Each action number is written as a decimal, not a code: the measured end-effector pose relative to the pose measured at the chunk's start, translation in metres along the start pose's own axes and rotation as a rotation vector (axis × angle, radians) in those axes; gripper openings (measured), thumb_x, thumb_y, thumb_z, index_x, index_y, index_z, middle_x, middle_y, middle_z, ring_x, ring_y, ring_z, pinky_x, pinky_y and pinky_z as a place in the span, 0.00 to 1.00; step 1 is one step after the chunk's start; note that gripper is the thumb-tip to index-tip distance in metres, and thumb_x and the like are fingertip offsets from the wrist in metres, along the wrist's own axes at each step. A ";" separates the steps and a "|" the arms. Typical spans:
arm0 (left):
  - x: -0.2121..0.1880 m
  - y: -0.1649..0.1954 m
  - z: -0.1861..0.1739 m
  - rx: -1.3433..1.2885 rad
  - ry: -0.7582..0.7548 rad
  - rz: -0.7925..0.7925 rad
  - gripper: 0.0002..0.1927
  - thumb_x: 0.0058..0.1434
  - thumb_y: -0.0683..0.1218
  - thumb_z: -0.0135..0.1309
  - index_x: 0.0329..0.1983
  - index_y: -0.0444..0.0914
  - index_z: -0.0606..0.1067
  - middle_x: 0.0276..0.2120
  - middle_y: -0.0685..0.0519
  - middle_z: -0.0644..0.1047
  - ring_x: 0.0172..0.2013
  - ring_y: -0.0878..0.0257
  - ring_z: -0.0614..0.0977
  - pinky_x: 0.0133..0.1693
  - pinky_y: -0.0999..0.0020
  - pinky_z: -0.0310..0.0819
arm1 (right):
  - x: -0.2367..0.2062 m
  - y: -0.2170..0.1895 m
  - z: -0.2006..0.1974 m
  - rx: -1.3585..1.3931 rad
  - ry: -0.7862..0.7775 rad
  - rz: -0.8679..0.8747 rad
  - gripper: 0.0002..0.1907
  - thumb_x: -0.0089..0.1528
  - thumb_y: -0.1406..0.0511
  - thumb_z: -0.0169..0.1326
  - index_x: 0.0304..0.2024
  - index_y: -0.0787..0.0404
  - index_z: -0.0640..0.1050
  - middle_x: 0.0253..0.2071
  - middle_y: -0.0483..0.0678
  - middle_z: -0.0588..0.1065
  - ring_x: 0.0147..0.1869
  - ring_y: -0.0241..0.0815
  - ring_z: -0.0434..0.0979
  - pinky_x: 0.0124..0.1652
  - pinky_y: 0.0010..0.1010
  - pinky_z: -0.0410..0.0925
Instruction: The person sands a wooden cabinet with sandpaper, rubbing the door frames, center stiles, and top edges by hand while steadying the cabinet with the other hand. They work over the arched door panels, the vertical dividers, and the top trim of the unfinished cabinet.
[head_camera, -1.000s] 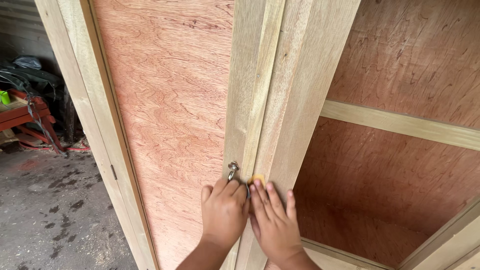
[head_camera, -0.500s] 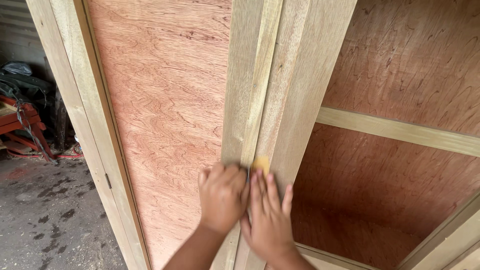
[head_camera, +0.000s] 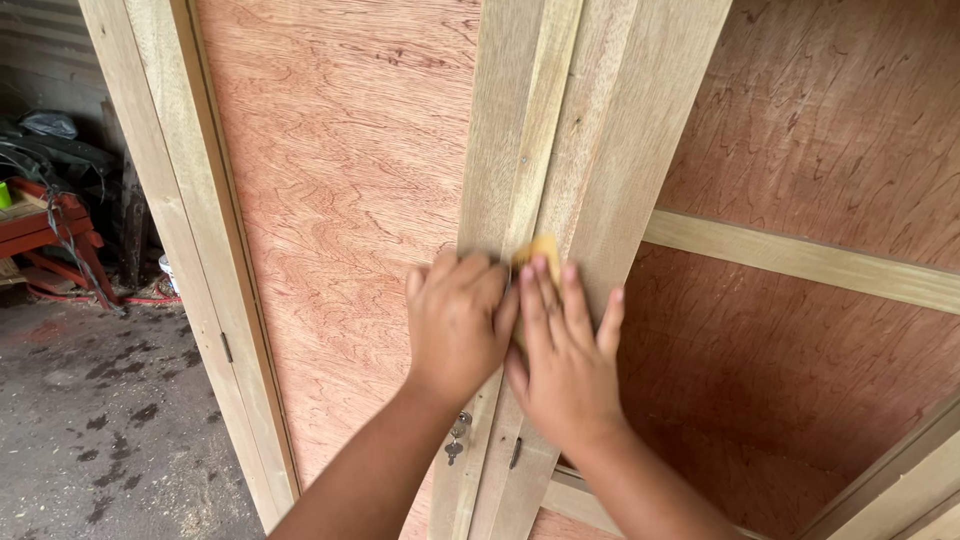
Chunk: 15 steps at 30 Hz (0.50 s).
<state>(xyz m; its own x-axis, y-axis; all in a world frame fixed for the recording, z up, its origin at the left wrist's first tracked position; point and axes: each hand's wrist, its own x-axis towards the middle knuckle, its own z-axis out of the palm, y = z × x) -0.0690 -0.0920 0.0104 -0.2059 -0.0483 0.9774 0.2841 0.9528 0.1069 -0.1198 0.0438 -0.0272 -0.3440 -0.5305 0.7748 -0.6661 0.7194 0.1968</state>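
Observation:
Two pale wooden door stiles (head_camera: 520, 150) meet in a narrow vertical seam between reddish plywood panels. My left hand (head_camera: 458, 322) rests curled like a fist on the left stile, knuckles up. Beside it and touching it, my right hand (head_camera: 565, 350) lies with fingers stretched upward on the right stile, pressing a small yellow abrasive pad (head_camera: 543, 247) against the seam. Only the pad's top corner shows above the fingertips. A small key (head_camera: 456, 440) hangs from a lock in the left stile just below my left wrist.
The left door panel (head_camera: 340, 220) is shut in its pale frame (head_camera: 170, 200); the right door (head_camera: 800, 260), with a cross rail, stands swung open. At far left there is a stained concrete floor (head_camera: 90, 420), a red bench (head_camera: 45, 225) and dark clutter.
Both hands have slid upward along the seam with the yellow pad. The key, which was above and then hidden by my left hand, now shows below it. The view shifted slightly.

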 end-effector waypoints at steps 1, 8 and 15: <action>-0.015 -0.003 0.001 -0.004 -0.020 -0.004 0.05 0.59 0.46 0.59 0.30 0.41 0.78 0.34 0.55 0.77 0.39 0.57 0.75 0.41 0.56 0.59 | -0.013 -0.003 0.009 0.008 -0.017 -0.009 0.44 0.63 0.53 0.48 0.75 0.63 0.49 0.78 0.52 0.49 0.81 0.53 0.42 0.69 0.67 0.30; -0.134 -0.027 0.019 -0.035 -0.160 -0.031 0.05 0.53 0.46 0.62 0.32 0.42 0.79 0.42 0.50 0.73 0.44 0.50 0.71 0.46 0.53 0.63 | -0.115 -0.019 0.075 0.008 -0.064 -0.112 0.43 0.63 0.51 0.48 0.73 0.65 0.54 0.77 0.53 0.51 0.80 0.48 0.45 0.69 0.64 0.34; -0.173 -0.029 0.028 0.025 -0.158 -0.013 0.07 0.50 0.46 0.61 0.33 0.43 0.79 0.46 0.49 0.72 0.46 0.48 0.70 0.47 0.52 0.63 | -0.138 -0.032 0.092 0.041 0.059 -0.144 0.47 0.60 0.47 0.51 0.73 0.66 0.55 0.77 0.53 0.50 0.81 0.45 0.43 0.70 0.61 0.34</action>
<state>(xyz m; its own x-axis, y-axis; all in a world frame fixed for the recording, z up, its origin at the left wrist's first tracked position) -0.0681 -0.1032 -0.1667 -0.3547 -0.0148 0.9349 0.2579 0.9595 0.1130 -0.1118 0.0532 -0.1953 -0.2044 -0.5990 0.7742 -0.7325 0.6182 0.2849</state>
